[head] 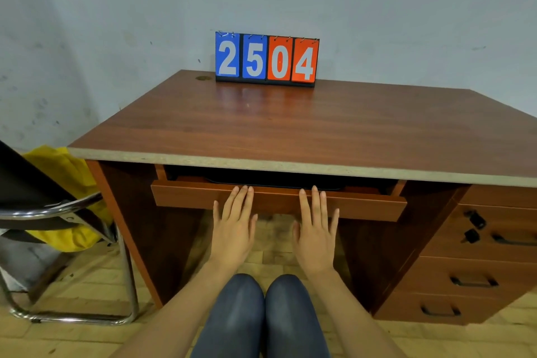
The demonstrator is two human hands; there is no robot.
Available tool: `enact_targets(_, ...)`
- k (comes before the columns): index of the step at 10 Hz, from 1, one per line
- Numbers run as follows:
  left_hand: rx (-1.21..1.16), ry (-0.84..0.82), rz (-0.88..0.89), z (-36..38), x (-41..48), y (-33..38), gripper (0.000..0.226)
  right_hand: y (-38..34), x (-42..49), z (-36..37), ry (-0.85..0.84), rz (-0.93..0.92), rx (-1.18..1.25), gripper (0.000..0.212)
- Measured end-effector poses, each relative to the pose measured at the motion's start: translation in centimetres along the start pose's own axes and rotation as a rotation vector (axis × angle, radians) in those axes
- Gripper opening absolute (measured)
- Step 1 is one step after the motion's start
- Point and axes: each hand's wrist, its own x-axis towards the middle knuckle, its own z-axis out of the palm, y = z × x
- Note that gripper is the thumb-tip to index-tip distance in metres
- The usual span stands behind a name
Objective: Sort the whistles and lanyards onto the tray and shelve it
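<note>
Head view: both my hands lie flat and empty on the shelf (279, 201) front, left hand (234, 225) and right hand (316, 228) equally near. Dark tray (276, 180) sits straight ahead, long axis crosswise, under the desk (290, 125).

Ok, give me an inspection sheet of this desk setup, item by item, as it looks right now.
Surface: wooden desk top, bare except for the flip scoreboard reading 2504 at the back edge.
Job's things: a dark tray is just visible on the pull-out shelf under the top; no whistles or lanyards seen.
Clutter: yellow cloth behind the chair on the left.
Hands: left hand and right hand flat, fingers spread, fingertips on the shelf front.
Cables: nothing seen.
Surroundings: drawers on the right with keys in the locks; plain wall, light floor.
</note>
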Motion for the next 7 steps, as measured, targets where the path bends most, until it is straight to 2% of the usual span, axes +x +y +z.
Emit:
enact_targets(2,0.095,-0.026,0.038,-0.2,0.7,-0.4,0.06,-0.4,0.7,-0.9,-0.073,0.002,0.029,0.083)
enact_targets(3,0.149,-0.109,0.021,-1.0,0.4,0.2,0.079,-0.5,0.7,-1.8,-0.154,0.0,0.068,0.08)
enact_targets(5,0.101,-0.286,-0.007,-4.6,1.2,1.6,0.066,-0.2,1.1,-6.0,-0.318,-0.021,0.171,0.061)
enact_targets(6,0.02,-0.279,0.005,-8.3,1.6,2.3,0.045,0.0,1.6,-9.2,-0.361,0.017,0.217,0.045)
enact_targets(7,-0.124,-0.303,-0.036,-11.3,2.6,2.7,0.041,0.0,3.4,-12.9,-0.4,-0.01,0.309,0.04)
